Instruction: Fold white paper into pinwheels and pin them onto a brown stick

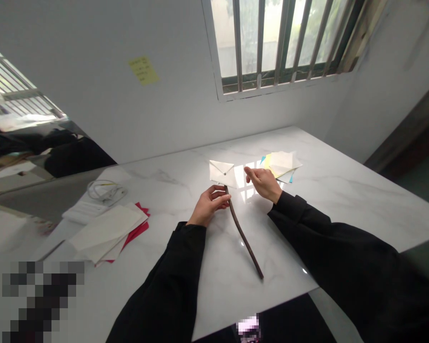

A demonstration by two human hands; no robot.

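Observation:
A thin dark brown stick (245,240) runs from below a small white envelope (219,174) down toward the table's front edge. The envelope's flap faces up, with a small round fastener at its middle. My left hand (212,202) is closed around the stick's upper end, just under the envelope. To the right of the envelope, my right hand (262,182) is held apart from it with fingers curled together; whether something small is between them is hidden.
White, yellow and blue papers (280,163) lie behind my right hand on the marbled table (343,190). At left are white and red papers (109,231) and a coiled cable (105,191). A yellow note (143,70) is on the wall beside a barred window.

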